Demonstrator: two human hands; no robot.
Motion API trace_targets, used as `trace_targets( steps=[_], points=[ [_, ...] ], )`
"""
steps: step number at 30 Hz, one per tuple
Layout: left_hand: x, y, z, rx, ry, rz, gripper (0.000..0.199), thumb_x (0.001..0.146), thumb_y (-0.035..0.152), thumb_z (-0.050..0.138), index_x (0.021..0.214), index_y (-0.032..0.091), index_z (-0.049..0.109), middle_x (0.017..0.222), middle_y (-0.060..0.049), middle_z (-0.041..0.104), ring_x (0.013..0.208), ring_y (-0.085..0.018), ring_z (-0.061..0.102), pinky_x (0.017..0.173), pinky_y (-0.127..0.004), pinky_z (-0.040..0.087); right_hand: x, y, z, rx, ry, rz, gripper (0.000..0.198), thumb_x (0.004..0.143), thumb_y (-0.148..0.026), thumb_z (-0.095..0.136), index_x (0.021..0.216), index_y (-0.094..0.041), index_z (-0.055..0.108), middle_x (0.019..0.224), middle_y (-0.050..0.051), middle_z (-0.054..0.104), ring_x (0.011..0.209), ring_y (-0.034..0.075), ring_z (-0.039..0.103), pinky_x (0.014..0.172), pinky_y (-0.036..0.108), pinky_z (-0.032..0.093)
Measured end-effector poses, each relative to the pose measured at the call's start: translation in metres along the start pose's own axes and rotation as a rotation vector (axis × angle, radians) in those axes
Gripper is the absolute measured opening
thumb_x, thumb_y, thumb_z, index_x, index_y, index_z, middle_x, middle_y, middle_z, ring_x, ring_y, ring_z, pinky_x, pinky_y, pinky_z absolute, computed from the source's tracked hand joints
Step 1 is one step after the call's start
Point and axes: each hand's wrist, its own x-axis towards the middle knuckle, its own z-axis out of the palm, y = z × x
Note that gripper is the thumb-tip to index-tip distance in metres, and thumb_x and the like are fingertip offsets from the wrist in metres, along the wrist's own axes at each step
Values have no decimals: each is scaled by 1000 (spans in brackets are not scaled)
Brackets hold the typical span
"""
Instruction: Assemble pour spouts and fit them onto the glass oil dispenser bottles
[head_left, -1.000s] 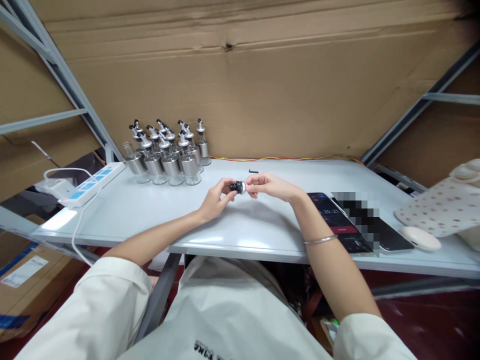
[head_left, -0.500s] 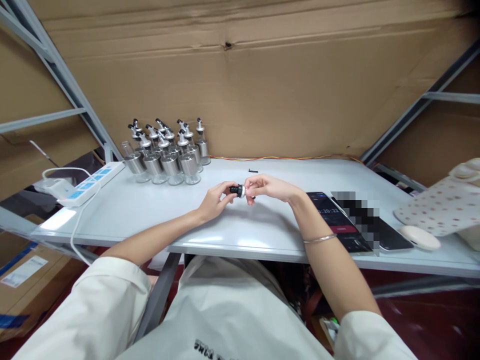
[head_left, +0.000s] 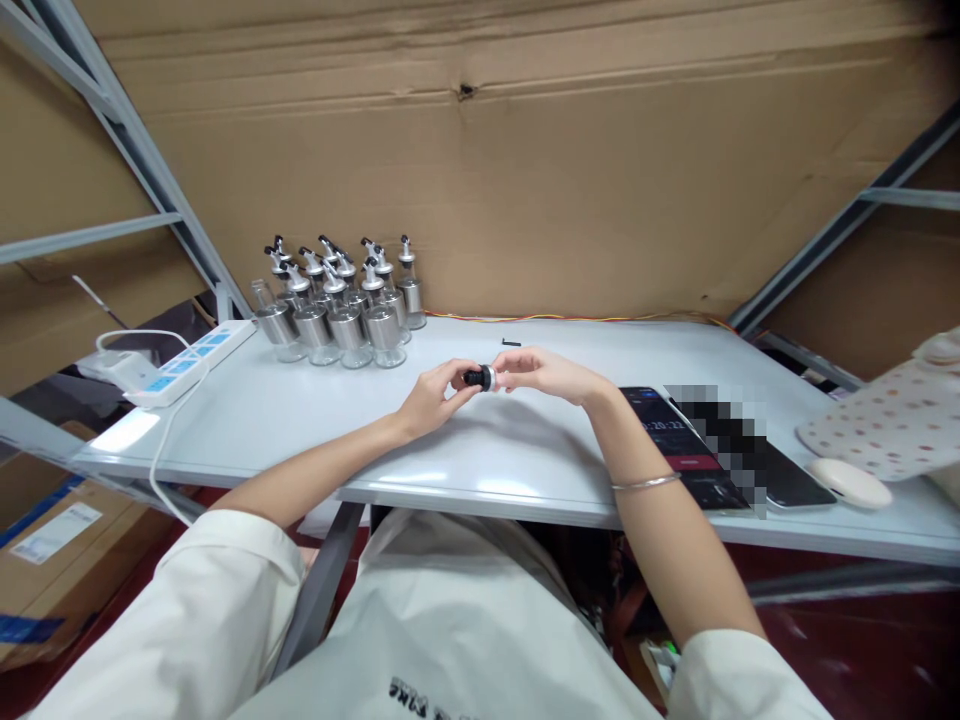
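Note:
Between my hands, above the middle of the table, lies a bottle pourer point(head_left: 480, 377) with a black ribbed stopper and a silvery collar. My left hand point(head_left: 439, 393) pinches its black stopper end from the left. On the right, the fingers of my right hand point(head_left: 536, 374) close round the silvery end and hide the spout. A small black L-shaped piece point(head_left: 511, 343) lies on the table just behind my right hand. Several glass bottles with steel sleeves point(head_left: 347, 328) stand at the back left, most topped with similar pourers; one at the left front has a bare neck point(head_left: 261, 292).
A white power strip point(head_left: 191, 365) with a plugged-in adapter and cable lies at the table's left edge. To the right are a phone showing a timer point(head_left: 675, 440), another dark device point(head_left: 791, 470), a white oval case point(head_left: 851, 484) and a dotted cloth point(head_left: 885, 415). Cardboard walls the back.
My right fingers have drawn in around the silvery end, and a dark tip seen below them before is now hidden. The whole view has shifted slightly.

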Motion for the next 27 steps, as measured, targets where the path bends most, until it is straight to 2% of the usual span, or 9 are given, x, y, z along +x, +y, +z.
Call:
trace_targets(
  steps=[2,4,7,10,16,20,23,25,27],
  points=[
    [1,0,1,29,22,-7,19,80,28,60,96,18,58,77,-1,61,64,-11,55,64,-24,43,1,0,0,-49,157,-58,26,69,-38,70,84,-17,63,81,2,63,74,14,55,72,29,43],
    [1,0,2,69,26,-17,19,79,28,61,95,18,58,69,1,57,61,-11,52,64,-24,41,1,0,0,-55,213,-77,27,71,-39,69,85,-17,62,76,1,61,68,13,53,66,28,41],
    [0,0,3,131,26,-32,18,78,31,62,90,19,58,60,4,50,56,-10,45,61,-24,37,1,-2,4,-30,75,1,27,73,-39,67,87,-17,60,67,0,61,61,12,54,60,28,42],
    [0,1,3,126,1,-60,21,76,34,64,89,19,57,57,7,44,53,-9,41,59,-23,34,2,-2,9,7,-21,79,27,71,-35,69,88,-17,59,66,1,65,62,13,59,62,28,45],
    [1,2,1,-132,-41,-91,27,85,37,52,103,19,46,66,6,45,57,-8,43,57,-22,36,6,3,9,61,42,93,24,70,-29,70,87,-16,58,65,2,68,61,14,63,65,30,48],
    [3,-6,2,-300,-11,-269,31,86,43,48,104,19,41,68,7,45,48,-5,43,50,-20,35,6,4,7,59,62,94,23,70,-25,68,87,-16,57,67,3,68,61,13,62,67,31,48],
    [4,-13,5,-446,-129,-409,37,84,48,49,106,20,39,72,6,50,48,-7,52,47,-20,37,5,3,7,44,69,84,20,71,-24,66,87,-16,57,67,2,67,63,14,63,68,30,47],
    [4,-15,8,-543,-215,-445,40,83,50,49,106,20,39,75,4,55,51,-9,58,49,-22,42,4,2,7,23,59,77,18,71,-23,65,86,-17,57,65,1,66,65,14,62,69,30,47],
    [3,-15,10,-606,-242,-446,42,81,52,52,104,19,39,75,3,58,52,-10,61,52,-23,45,4,2,7,-3,43,72,17,71,-22,63,86,-17,57,66,1,66,66,13,60,69,29,46]
  ],
)
